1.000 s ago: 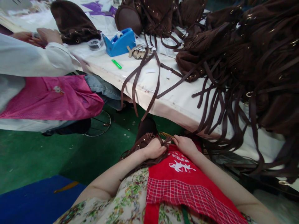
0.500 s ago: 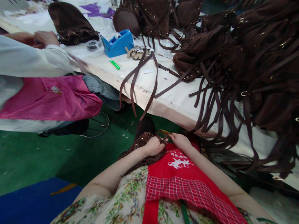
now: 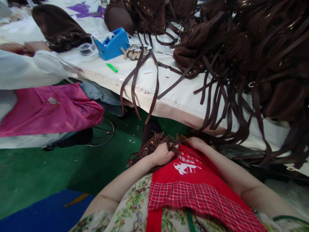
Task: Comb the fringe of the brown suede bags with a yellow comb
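A dark brown fringed bag (image 3: 147,149) with small metal eyelets lies across my lap. My left hand (image 3: 165,153) is closed over the strands of its fringe (image 3: 170,141). Just to the right, my right hand (image 3: 196,143) pinches a yellowish comb (image 3: 183,139). The comb's teeth sit among or against the fringe ends; exactly how far in is hard to see. Under both hands spreads my red apron (image 3: 190,161).
Brown bags with long hanging straps (image 3: 224,106) are heaped on the white table (image 3: 173,104). A blue tape dispenser (image 3: 112,45), a green lighter-like object (image 3: 111,67) and a tape roll (image 3: 85,49) lie left. A co-worker's sleeve (image 3: 31,69) is at far left.
My right hand has moved right with the comb, away from my left hand. The fringe strands now stretch between the hands. The whole view has shifted slightly.
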A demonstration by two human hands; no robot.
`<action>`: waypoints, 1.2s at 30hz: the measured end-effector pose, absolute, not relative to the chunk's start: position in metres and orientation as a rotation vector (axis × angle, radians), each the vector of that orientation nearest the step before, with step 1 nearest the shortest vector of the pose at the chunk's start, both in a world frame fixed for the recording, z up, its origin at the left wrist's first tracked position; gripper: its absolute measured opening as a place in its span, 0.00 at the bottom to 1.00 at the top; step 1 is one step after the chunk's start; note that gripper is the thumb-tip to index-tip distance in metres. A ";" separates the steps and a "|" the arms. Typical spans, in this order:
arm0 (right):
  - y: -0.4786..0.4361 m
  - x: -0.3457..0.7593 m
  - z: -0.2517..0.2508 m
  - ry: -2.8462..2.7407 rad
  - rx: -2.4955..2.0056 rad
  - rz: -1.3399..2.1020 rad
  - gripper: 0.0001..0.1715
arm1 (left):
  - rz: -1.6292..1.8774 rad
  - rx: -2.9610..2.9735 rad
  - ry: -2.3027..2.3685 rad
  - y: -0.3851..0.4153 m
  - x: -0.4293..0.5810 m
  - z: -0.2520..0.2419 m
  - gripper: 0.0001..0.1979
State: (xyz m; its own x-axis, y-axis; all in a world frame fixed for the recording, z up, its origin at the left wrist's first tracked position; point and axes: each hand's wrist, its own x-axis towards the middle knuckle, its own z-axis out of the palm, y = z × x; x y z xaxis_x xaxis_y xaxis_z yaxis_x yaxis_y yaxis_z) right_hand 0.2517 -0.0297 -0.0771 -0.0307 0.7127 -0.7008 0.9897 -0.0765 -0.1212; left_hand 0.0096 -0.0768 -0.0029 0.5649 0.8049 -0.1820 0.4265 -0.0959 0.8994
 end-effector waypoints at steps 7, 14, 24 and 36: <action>-0.041 0.229 -0.015 2.358 2.058 -1.169 0.29 | 0.619 1.564 1.039 -0.070 0.003 -0.018 0.13; -0.062 0.198 0.024 2.541 1.557 -0.753 0.22 | 0.654 1.507 0.985 -0.070 0.008 -0.013 0.09; -0.053 0.198 -0.024 2.285 1.559 -0.546 0.26 | 0.599 1.506 0.935 -0.067 0.004 -0.012 0.14; -0.045 0.257 -0.047 2.056 1.973 -0.975 0.26 | 0.580 1.514 0.974 -0.070 0.000 -0.015 0.17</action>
